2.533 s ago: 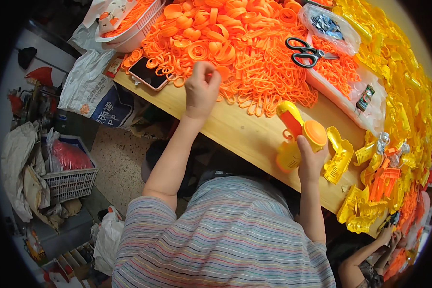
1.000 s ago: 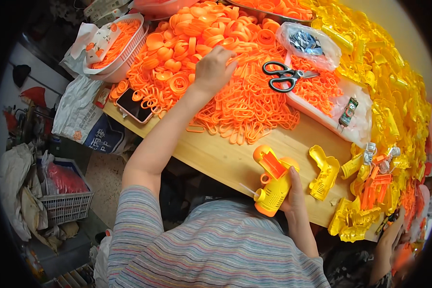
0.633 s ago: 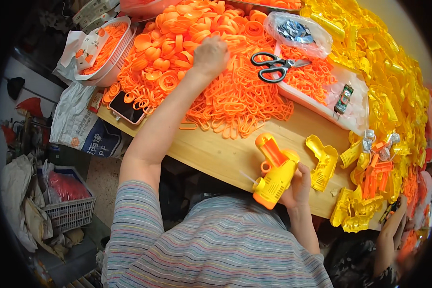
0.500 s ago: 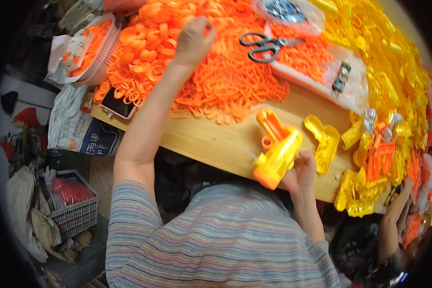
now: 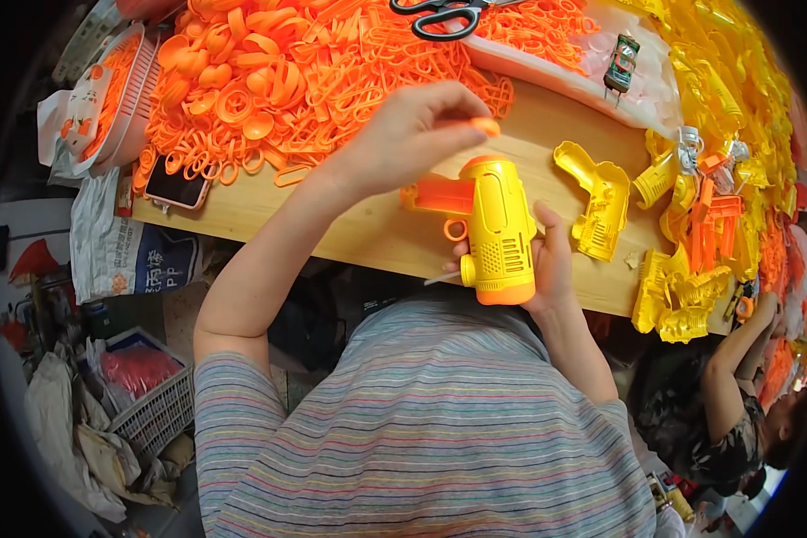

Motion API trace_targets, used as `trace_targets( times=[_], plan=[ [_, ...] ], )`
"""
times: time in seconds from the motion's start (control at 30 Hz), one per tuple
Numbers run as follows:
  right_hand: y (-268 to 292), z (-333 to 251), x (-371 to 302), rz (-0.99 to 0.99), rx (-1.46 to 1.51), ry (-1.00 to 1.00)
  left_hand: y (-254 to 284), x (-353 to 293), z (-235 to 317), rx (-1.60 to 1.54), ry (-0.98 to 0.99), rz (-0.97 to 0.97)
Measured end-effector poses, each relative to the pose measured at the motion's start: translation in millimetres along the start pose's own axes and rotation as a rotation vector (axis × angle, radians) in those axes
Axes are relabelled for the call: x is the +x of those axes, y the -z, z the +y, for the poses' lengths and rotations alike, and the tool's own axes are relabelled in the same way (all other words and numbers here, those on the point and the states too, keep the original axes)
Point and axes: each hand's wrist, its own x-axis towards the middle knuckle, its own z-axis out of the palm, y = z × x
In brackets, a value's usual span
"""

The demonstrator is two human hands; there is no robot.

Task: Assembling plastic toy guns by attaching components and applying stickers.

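Note:
My left hand (image 5: pixel 408 134) pinches a small rounded orange plastic piece (image 5: pixel 486 126) between thumb and fingertips. It is held just above the far end of a yellow toy gun (image 5: pixel 500 211), apart from it. My right hand (image 5: pixel 551 269) grips the toy gun from its right side, with some fingers hidden behind it. Orange end pieces, an orange handle (image 5: pixel 441 194) pointing left and a small orange ring (image 5: pixel 455 230) show on the toy. A thin grey rod sticks out at its lower left. Right of it lies an open yellow half shell (image 5: pixel 603 202).
Orange plastic parts (image 5: pixel 332 72) are heaped at the far left, beside a phone (image 5: pixel 177 184). Black-handled scissors (image 5: pixel 439 18) rest by a white tray (image 5: pixel 565 85) holding a small electronic part (image 5: pixel 622 65). Yellow shells (image 5: pixel 735 117) pile at right, where another person (image 5: pixel 726 403) sits.
My left hand has left the orange heap and come right and nearer, now holding a small orange piece. The toy gun in my right hand has turned more upright. The view has shifted too.

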Motion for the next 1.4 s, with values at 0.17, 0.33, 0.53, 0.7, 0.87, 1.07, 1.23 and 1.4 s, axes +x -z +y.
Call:
trace_targets(
  times=[0.17, 0.33, 0.53, 0.7, 0.87, 1.07, 1.23, 1.4],
  plan=[
    [10, 2, 5, -0.146, -0.026, -0.123, -12, 4, 1, 0.073, 0.007, -0.275],
    [5, 3, 11, -0.018, -0.2, -0.169, -13, 7, 7, 0.04, 0.196, -0.589],
    [-7, 3, 12, 0.064, -0.446, -0.174, -9, -4, 0, 0.047, 0.291, -0.58],
    [-2, 0, 8, 0.001, -0.367, -0.081, -25, -17, -14, -0.267, 0.337, -0.21],
    [-22, 7, 15, 0.004, -0.541, 0.096, -34, -24, -12, -0.271, 0.195, 0.033],
    [-18, 0, 12, 0.113, -0.358, 0.096, -2, -42, -27, 0.174, -0.112, 0.401],
    [-12, -15, 6, 0.17, -0.256, 0.266, 100, -106, -47, 0.736, 0.013, 0.98],
    [-4, -19, 7, 0.186, -0.223, 0.303, 143, -154, -72, 0.925, 0.255, 1.007]
  ],
)
